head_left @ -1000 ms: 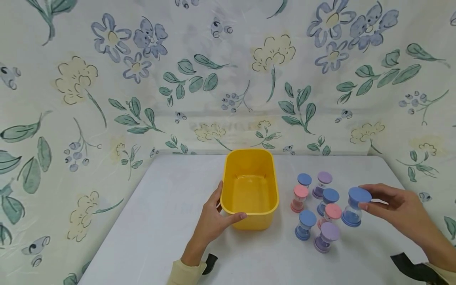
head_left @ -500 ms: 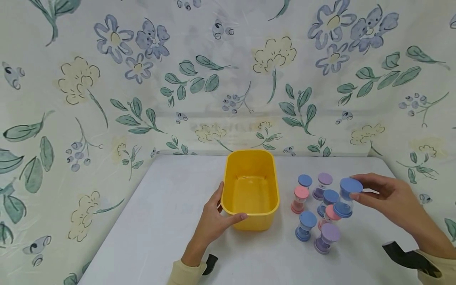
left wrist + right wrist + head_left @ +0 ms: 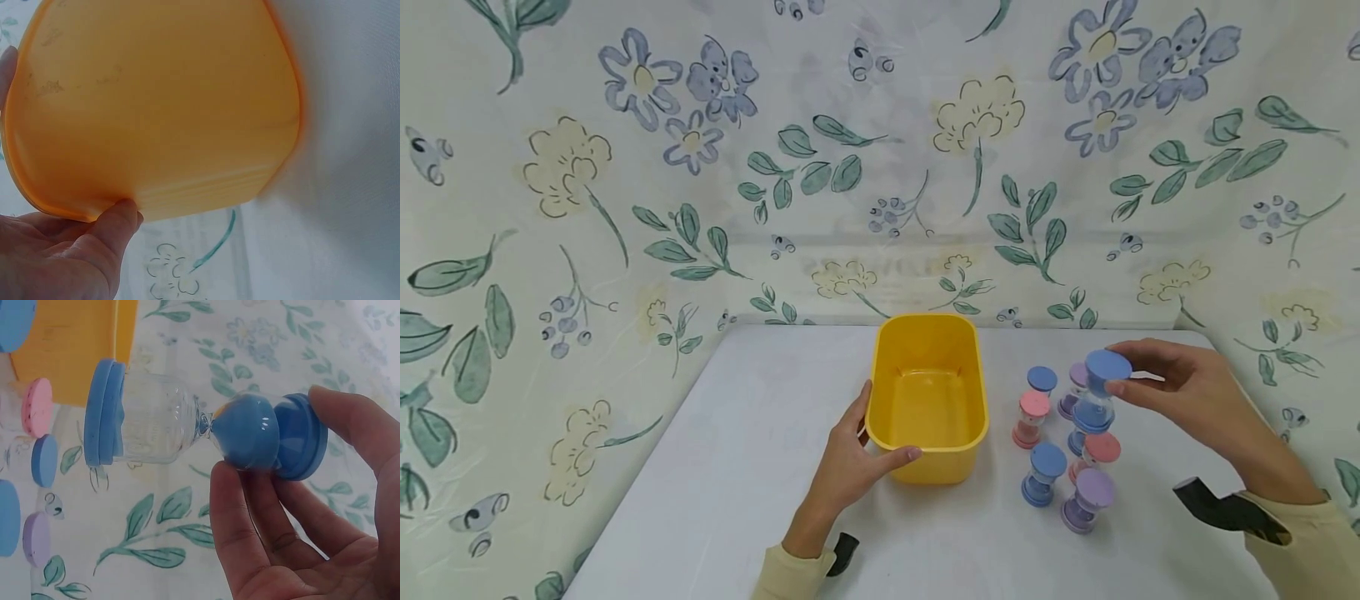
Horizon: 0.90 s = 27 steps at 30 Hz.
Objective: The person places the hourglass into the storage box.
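Observation:
My right hand point(image 3: 1187, 396) pinches a blue hourglass point(image 3: 1097, 398) by its upper cap, holding it in the air over the other hourglasses. In the right wrist view, blue sand lies in the bulb by the thumb of this hourglass point(image 3: 247, 434). My left hand point(image 3: 853, 462) grips the near left corner of a yellow plastic tub point(image 3: 931, 467), thumb on the front wall and fingers along the left side. Nothing lies in the tub. The left wrist view shows the tub's outer wall point(image 3: 175, 94) close up.
Right of the tub stand several hourglasses: pink point(image 3: 1032, 417) and blue point(image 3: 1042, 379) at the back left, blue point(image 3: 1045, 473), purple point(image 3: 1088, 500) and pink point(image 3: 1102, 447) nearer. The held one partly covers a purple point(image 3: 1070, 402) and a blue one. Floral cloth point(image 3: 880, 167) hangs behind the white table point(image 3: 760, 400).
My right hand has lifted the blue hourglass and carried it leftward and away from me, over the back hourglasses. The left hand and the tub have stayed in place.

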Each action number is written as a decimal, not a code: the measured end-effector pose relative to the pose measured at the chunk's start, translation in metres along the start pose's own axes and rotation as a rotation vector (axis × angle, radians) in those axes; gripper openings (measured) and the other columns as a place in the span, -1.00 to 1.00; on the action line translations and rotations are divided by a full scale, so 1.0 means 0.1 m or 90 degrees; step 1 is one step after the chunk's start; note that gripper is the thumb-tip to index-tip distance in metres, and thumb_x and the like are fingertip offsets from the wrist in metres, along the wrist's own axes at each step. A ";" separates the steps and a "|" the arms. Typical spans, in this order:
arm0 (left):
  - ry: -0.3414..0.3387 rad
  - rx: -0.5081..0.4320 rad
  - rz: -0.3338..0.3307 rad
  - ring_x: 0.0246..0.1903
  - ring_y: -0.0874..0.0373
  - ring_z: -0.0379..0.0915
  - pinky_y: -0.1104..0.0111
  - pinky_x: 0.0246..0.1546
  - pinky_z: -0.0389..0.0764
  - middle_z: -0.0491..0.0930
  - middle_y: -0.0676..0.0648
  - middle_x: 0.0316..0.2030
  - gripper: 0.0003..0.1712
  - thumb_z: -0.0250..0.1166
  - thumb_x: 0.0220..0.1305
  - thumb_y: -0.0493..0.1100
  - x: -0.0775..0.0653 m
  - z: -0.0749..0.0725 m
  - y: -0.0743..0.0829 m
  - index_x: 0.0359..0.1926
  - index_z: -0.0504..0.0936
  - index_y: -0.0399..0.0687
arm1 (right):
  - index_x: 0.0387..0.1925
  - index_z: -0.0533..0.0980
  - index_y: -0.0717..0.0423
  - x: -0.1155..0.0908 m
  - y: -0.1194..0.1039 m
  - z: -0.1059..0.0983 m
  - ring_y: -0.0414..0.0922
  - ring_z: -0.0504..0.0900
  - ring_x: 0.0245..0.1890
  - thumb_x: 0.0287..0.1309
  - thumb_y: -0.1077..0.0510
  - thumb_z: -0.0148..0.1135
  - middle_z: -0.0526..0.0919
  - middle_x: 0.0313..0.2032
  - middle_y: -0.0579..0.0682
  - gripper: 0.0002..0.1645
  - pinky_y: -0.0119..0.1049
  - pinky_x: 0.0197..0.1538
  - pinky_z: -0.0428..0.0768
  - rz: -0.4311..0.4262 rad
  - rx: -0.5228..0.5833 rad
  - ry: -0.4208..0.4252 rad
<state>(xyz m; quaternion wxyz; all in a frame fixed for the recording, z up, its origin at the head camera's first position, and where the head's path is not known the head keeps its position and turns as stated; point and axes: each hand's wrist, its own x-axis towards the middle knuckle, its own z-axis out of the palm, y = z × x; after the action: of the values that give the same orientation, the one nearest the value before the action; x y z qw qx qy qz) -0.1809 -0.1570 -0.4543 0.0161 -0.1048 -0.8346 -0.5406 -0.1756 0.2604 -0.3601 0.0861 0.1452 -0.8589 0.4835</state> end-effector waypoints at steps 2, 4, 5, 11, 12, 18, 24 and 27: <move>0.001 0.003 -0.004 0.55 -0.09 0.22 -0.04 0.49 0.38 0.13 -0.04 0.62 0.36 0.61 0.02 0.25 0.00 0.00 0.00 0.67 -0.01 0.07 | 0.21 0.54 0.28 0.04 -0.03 0.03 -0.46 0.71 -0.12 0.26 0.28 0.41 0.68 -0.06 -0.50 -0.50 -0.65 -0.09 0.69 -0.015 0.012 -0.003; 0.001 0.004 -0.009 0.55 -0.09 0.22 -0.03 0.49 0.38 0.13 -0.04 0.62 0.36 0.61 0.01 0.25 0.00 0.00 0.01 0.67 -0.01 0.08 | 0.20 0.55 0.28 0.08 -0.05 0.05 -0.46 0.71 -0.12 0.26 0.29 0.41 0.69 -0.07 -0.50 -0.51 -0.65 -0.08 0.70 -0.024 0.016 -0.005; 0.001 0.003 -0.010 0.55 -0.09 0.22 -0.03 0.49 0.38 0.13 -0.04 0.62 0.36 0.61 0.01 0.25 0.00 0.00 0.01 0.67 -0.01 0.09 | 0.20 0.55 0.28 0.10 -0.07 0.06 -0.46 0.71 -0.12 0.26 0.29 0.41 0.69 -0.07 -0.50 -0.51 -0.64 -0.08 0.70 -0.027 0.018 -0.005; 0.000 -0.001 -0.001 0.54 -0.11 0.23 -0.04 0.48 0.39 0.15 -0.05 0.62 0.36 0.61 0.02 0.24 0.00 0.00 0.01 0.67 -0.01 0.07 | 0.20 0.57 0.24 0.20 -0.16 0.12 -0.50 0.68 -0.11 0.27 0.21 0.43 0.67 -0.09 -0.53 -0.51 -0.63 -0.09 0.70 -0.020 0.001 -0.011; 0.000 -0.002 0.002 0.54 -0.12 0.24 -0.05 0.48 0.39 0.15 -0.06 0.62 0.36 0.61 0.02 0.24 0.00 0.00 0.01 0.67 -0.01 0.07 | 0.20 0.57 0.23 0.21 -0.17 0.13 -0.50 0.67 -0.10 0.27 0.19 0.43 0.67 -0.09 -0.53 -0.51 -0.64 -0.08 0.70 -0.016 -0.003 -0.013; -0.002 -0.005 0.012 0.53 -0.13 0.26 -0.05 0.48 0.39 0.16 -0.06 0.61 0.35 0.61 0.03 0.22 0.00 0.00 0.01 0.67 -0.01 0.07 | 0.19 0.59 0.13 0.31 -0.24 0.19 -0.46 0.70 -0.11 0.28 0.09 0.44 0.71 -0.12 -0.46 -0.52 -0.56 -0.09 0.73 0.008 -0.001 -0.031; -0.002 -0.013 0.017 0.53 -0.13 0.26 -0.05 0.48 0.39 0.16 -0.05 0.62 0.33 0.61 0.05 0.20 0.00 0.00 0.00 0.67 -0.01 0.09 | 0.22 0.58 0.06 0.44 -0.32 0.24 -0.37 0.72 -0.07 0.27 -0.04 0.45 0.75 0.00 -0.09 -0.45 -0.56 -0.09 0.72 0.047 -0.036 -0.028; -0.003 -0.020 0.016 0.52 -0.13 0.26 -0.05 0.48 0.39 0.16 -0.05 0.61 0.33 0.61 0.05 0.20 0.00 0.01 0.01 0.67 -0.01 0.10 | 0.26 0.57 0.04 0.51 -0.36 0.26 -0.15 0.73 0.05 0.28 -0.09 0.43 0.73 0.09 0.09 -0.41 -0.61 -0.06 0.68 0.065 -0.052 -0.033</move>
<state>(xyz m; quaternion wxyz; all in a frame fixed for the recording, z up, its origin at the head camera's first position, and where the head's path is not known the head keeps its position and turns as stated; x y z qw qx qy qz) -0.1808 -0.1559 -0.4537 0.0193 -0.1165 -0.8247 -0.5531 -0.2123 0.2120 -0.3298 0.0450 0.1102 -0.8860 0.4482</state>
